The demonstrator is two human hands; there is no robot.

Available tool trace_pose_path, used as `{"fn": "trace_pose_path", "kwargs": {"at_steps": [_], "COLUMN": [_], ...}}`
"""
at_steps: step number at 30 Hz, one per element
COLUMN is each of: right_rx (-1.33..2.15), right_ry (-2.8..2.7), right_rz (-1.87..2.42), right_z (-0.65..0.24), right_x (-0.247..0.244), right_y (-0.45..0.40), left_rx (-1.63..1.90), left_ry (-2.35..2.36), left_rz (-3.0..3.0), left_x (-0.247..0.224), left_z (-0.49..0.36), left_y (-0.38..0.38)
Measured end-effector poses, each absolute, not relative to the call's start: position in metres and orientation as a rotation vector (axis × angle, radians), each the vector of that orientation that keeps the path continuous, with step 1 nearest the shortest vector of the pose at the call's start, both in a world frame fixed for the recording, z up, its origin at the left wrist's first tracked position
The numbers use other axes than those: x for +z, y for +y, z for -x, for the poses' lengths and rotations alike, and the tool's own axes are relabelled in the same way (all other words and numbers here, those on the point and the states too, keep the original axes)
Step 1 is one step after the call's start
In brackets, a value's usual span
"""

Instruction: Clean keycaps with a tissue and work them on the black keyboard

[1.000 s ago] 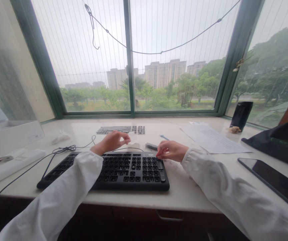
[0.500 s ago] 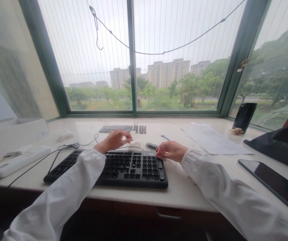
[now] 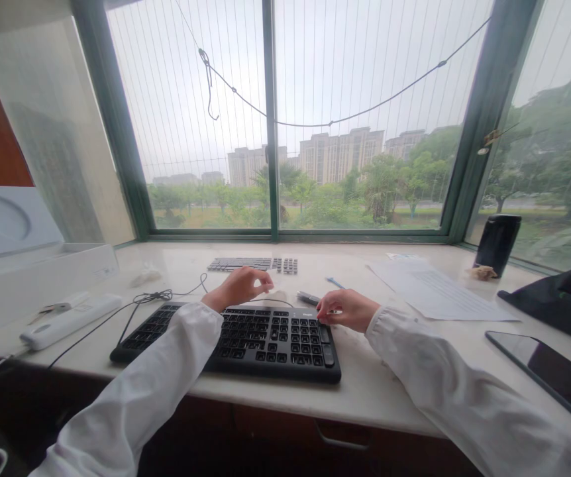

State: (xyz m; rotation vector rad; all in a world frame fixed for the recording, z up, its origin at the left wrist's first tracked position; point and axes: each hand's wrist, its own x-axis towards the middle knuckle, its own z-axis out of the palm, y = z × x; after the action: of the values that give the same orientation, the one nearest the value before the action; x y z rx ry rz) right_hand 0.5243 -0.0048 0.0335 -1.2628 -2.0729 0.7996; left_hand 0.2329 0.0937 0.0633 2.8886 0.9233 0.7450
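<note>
A black full-size keyboard (image 3: 236, 334) is seen lying flat on a pale tabletop (image 3: 365, 384) below a wide window, its front edge near the tabletop's near rim and its thin black cable (image 3: 151, 299) coiled just behind its left end. Rows of dark keycaps are visible, with a number pad at its right end. The left hand (image 3: 240, 288) is raised just above the keyboard's back edge, the wrist lifted and the white sleeve laid across the keys; its fingers (image 3: 260, 283) are curled loosely inward toward the thumb, and whether anything is pinched there cannot be told. The right hand (image 3: 345, 309) is set at the keyboard's back right corner, palm down, fingers bent and drawn together, their tips touching the corner; nothing is clearly held. Farther back, a row of loose grey keycaps (image 3: 253, 265) is laid out. A sheet of paper (image 3: 439, 291) and a dark tablet (image 3: 548, 371) are placed to the right
</note>
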Motion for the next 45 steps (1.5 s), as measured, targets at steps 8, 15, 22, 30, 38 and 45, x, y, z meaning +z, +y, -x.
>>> {"fn": "trace_pose_path", "kwargs": {"at_steps": [8,15,22,30,38,45], "right_rx": [0.843,0.944,0.66,0.555,0.682,0.744], "right_ry": [-2.065,-2.054,-2.142,-2.179,-2.101,-2.12], "right_rz": [1.29,1.213,1.448,1.426,1.431,1.48], "right_z": [-0.524,-0.527,-0.518,-0.52,-0.522,-0.52], "right_x": [0.035,0.035,0.035,0.032,0.029,0.039], "right_y": [-0.004,0.0,0.003,0.001,0.003,0.005], "left_rx": [0.773,0.797,0.778,0.777,0.724,0.729], "left_ry": [0.906,0.883,0.91,0.89,0.945,0.978], "left_rz": [-2.909,-2.918,-2.923,-2.927,-2.941,-2.93], "left_x": [0.064,0.063,0.065,0.066,0.069,0.069], "left_z": [-0.236,-0.235,-0.238,-0.24,-0.24,-0.24], "left_y": [0.093,0.096,0.096,0.095,0.091,0.093]}}
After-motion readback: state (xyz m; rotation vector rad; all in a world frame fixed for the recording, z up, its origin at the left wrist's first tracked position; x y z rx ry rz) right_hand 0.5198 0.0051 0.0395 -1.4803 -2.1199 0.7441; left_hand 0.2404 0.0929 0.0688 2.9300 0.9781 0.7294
